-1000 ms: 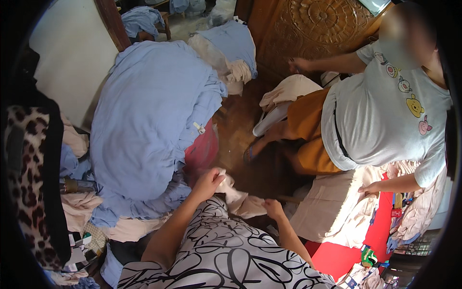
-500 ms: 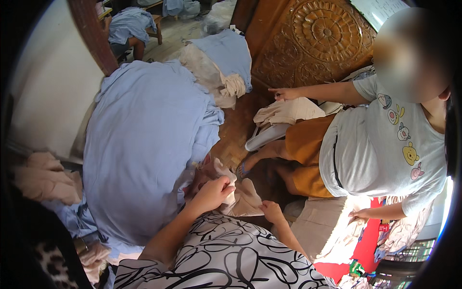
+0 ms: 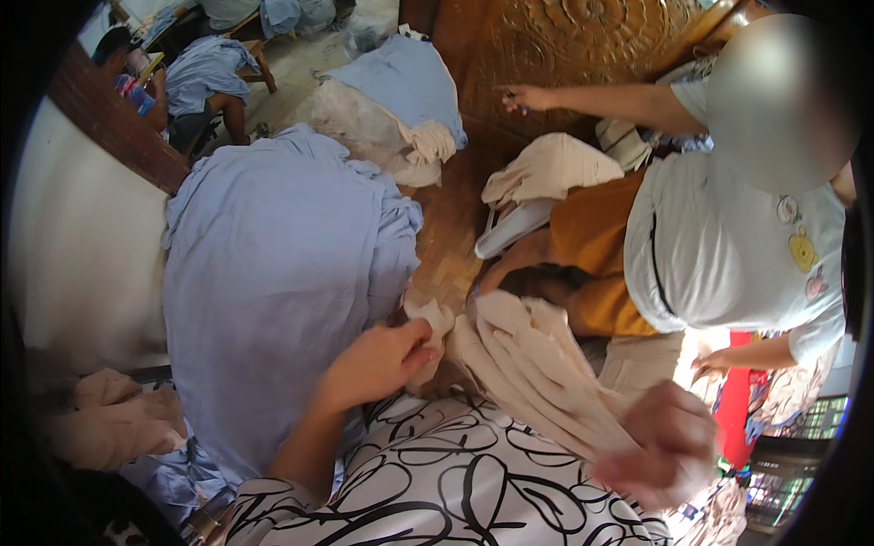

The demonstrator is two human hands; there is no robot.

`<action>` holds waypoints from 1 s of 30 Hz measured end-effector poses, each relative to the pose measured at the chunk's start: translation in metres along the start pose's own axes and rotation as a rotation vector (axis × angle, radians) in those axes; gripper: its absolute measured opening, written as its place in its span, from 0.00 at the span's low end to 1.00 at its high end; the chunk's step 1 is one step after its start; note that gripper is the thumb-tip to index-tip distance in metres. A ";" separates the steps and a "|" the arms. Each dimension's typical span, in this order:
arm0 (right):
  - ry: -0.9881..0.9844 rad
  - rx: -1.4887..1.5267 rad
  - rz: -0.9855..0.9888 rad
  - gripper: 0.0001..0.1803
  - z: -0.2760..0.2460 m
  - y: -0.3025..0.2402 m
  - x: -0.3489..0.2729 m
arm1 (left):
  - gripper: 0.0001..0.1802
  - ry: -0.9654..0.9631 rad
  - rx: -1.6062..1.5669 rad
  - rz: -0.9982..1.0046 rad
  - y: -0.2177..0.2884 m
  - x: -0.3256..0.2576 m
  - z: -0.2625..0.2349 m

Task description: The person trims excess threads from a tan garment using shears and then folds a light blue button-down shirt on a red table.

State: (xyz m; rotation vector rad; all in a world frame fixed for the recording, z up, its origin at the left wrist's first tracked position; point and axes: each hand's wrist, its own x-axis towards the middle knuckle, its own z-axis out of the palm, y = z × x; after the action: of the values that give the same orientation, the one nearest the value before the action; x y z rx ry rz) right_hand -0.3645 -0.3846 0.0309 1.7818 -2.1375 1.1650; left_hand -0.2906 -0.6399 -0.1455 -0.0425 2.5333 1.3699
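Right hand (image 3: pixel 657 446) pulled cream cloth (image 3: pixel 533 364) taut.

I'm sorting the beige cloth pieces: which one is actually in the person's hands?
The long pleated beige cloth, stretched between left hand and right hand. The other beige piece lies on the wooden floor by a co-worker.

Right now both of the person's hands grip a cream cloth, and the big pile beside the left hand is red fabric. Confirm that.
Not quite. The left hand and right hand do both grip the cream cloth, but the big pile beside the left hand is light blue fabric, not red. The head view shows it.
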 end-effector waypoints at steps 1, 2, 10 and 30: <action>-0.066 0.057 0.033 0.15 -0.011 -0.012 0.007 | 0.13 -0.002 -0.006 -0.021 0.000 -0.001 -0.007; -0.131 0.117 0.072 0.10 -0.022 -0.024 0.014 | 0.13 -0.001 -0.011 -0.046 0.000 -0.003 -0.014; 0.354 0.146 -0.230 0.23 0.063 -0.011 0.059 | 0.06 0.118 -0.537 -0.116 -0.034 0.005 -0.016; 0.089 1.177 0.070 0.37 0.048 0.010 0.031 | 0.07 -0.015 -0.322 -0.212 -0.019 0.023 -0.012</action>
State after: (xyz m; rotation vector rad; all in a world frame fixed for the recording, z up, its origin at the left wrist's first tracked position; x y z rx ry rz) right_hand -0.3651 -0.4382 0.0098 1.8380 -1.4793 2.8038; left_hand -0.3123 -0.6585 -0.1603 -0.3493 2.1966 1.6617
